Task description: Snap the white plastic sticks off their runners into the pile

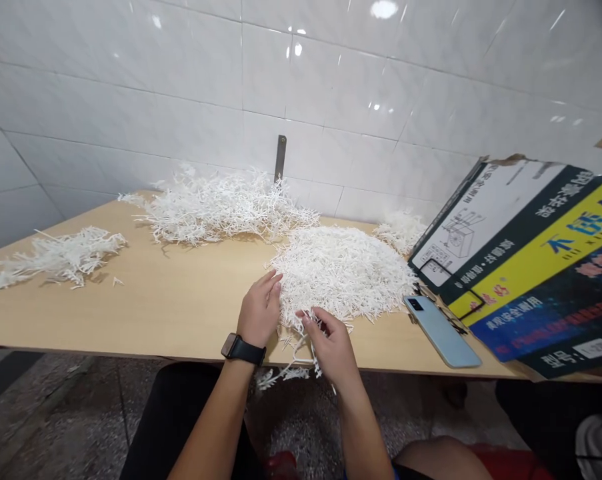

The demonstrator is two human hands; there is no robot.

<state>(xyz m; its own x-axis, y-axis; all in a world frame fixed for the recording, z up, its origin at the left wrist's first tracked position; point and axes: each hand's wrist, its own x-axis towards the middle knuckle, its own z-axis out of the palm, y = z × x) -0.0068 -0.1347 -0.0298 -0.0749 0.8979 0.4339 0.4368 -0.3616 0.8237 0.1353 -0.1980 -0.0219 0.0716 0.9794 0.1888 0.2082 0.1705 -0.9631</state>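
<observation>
Bench, center: white strand pile | left grip: fingers spread, beside pile edge | right grip: pinching loose strand tangle at bench front edge

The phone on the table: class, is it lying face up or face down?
Face down: the phone shows its pale blue back with the camera module upward, lying flat on the wooden table.

A black-strapped wristwatch on the left wrist, with black shorts.
</observation>
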